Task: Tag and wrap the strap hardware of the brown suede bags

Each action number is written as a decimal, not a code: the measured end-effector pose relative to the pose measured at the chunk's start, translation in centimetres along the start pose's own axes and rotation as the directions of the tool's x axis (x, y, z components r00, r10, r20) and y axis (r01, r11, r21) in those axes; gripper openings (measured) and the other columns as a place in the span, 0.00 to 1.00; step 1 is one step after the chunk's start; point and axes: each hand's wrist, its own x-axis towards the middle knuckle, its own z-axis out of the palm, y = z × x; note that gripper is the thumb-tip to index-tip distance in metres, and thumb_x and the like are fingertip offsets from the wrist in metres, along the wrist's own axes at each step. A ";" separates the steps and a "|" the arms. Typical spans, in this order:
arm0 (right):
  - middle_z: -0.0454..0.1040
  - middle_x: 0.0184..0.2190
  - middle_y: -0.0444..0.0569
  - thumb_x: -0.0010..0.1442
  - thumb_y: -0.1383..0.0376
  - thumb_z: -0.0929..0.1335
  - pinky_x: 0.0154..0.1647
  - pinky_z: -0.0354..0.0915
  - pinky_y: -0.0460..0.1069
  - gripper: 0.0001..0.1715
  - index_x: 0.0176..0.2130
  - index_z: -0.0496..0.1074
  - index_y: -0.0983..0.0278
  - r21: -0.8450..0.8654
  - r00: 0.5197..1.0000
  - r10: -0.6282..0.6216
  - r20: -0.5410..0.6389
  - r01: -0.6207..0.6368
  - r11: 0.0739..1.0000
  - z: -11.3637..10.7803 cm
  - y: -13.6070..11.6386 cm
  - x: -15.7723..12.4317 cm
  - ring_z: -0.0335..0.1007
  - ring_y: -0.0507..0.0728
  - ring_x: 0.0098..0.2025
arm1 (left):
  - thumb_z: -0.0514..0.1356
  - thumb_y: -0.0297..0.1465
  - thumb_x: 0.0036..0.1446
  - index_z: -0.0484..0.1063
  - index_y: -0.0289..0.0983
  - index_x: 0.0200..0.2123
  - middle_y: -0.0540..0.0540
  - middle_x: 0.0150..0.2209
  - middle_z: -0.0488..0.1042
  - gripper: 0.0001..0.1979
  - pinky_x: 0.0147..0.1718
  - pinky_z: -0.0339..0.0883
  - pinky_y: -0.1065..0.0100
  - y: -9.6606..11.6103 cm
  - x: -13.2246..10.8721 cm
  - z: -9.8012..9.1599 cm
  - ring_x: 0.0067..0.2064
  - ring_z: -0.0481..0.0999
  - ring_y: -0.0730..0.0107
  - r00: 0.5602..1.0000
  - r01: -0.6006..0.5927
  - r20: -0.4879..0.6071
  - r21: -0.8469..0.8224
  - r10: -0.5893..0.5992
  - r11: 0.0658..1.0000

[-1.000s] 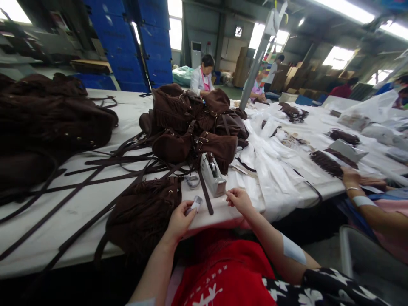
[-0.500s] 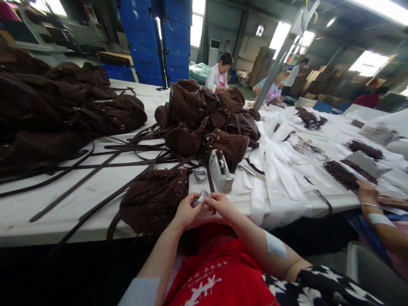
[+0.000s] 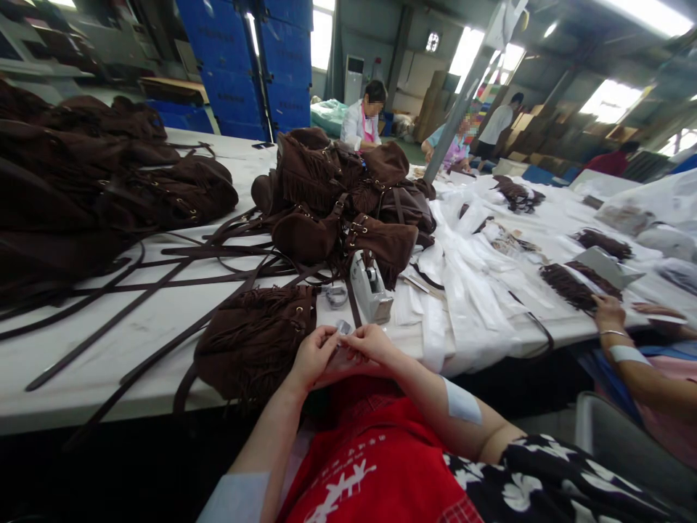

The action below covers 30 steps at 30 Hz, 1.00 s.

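My left hand (image 3: 316, 356) pinches a small silvery-grey piece (image 3: 343, 327) between thumb and fingers, just in front of the table edge. From the other side my right hand (image 3: 370, 344) pinches the same piece; its exact kind is too small to make out. Beside my left hand lies a dark brown fringed bag (image 3: 250, 338) with gold eyelets. Just beyond my hands stands a grey tape dispenser (image 3: 371, 287), with a grey ring-shaped item (image 3: 335, 296) to its left. A brown strap (image 3: 353, 303) runs between them.
Brown bags are heaped at the table's middle (image 3: 327, 181) and left (image 3: 109, 174), their long straps (image 3: 109, 316) trailing across the white table (image 3: 163, 356). White plastic sheets (image 3: 462, 290) spread to the right. A co-worker's hand (image 3: 608, 314) touches a fringed brown piece at far right.
The camera view has shifted a little, so the table things appear slightly left. Both my hands stay together on the small grey piece, their fingers slightly repositioned.
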 end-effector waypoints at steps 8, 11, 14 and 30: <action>0.75 0.18 0.44 0.47 0.46 0.74 0.18 0.59 0.42 0.25 0.23 0.74 0.67 0.032 0.996 -0.039 0.076 0.037 0.999 -0.6 0.0 -0.3 0.64 0.47 0.16 | 0.59 0.44 0.54 0.73 0.37 0.30 0.50 0.26 0.74 0.15 0.33 0.65 0.70 0.1 0.1 0.0 0.30 0.72 0.68 0.999 0.021 -0.036 0.000 -0.021 1.000; 0.77 0.21 0.45 0.47 0.48 0.74 0.19 0.60 0.42 0.24 0.26 0.76 0.67 0.052 0.990 -0.036 0.138 0.029 0.998 -0.9 0.0 -0.4 0.66 0.47 0.17 | 0.58 0.44 0.54 0.73 0.37 0.29 0.51 0.25 0.73 0.16 0.32 0.64 0.70 0.5 0.0 0.0 0.30 0.71 0.69 0.999 0.022 -0.046 0.010 -0.021 1.000; 0.78 0.22 0.46 0.48 0.51 0.74 0.19 0.60 0.42 0.22 0.28 0.76 0.68 0.057 0.986 -0.014 0.166 0.004 0.998 -1.2 0.1 -0.4 0.67 0.47 0.17 | 0.58 0.44 0.54 0.73 0.37 0.29 0.51 0.25 0.73 0.15 0.32 0.64 0.70 0.7 -0.2 0.1 0.30 0.70 0.69 0.999 0.015 -0.047 0.029 -0.014 0.999; 0.77 0.21 0.45 0.54 0.64 0.70 0.20 0.61 0.41 0.08 0.29 0.77 0.68 0.030 0.995 0.017 0.102 -0.021 0.999 -0.6 0.2 -0.7 0.65 0.46 0.17 | 0.55 0.42 0.59 0.74 0.37 0.34 0.50 0.29 0.75 0.15 0.34 0.66 0.70 0.0 -0.4 -0.1 0.32 0.73 0.68 0.998 -0.063 0.002 0.176 0.064 0.982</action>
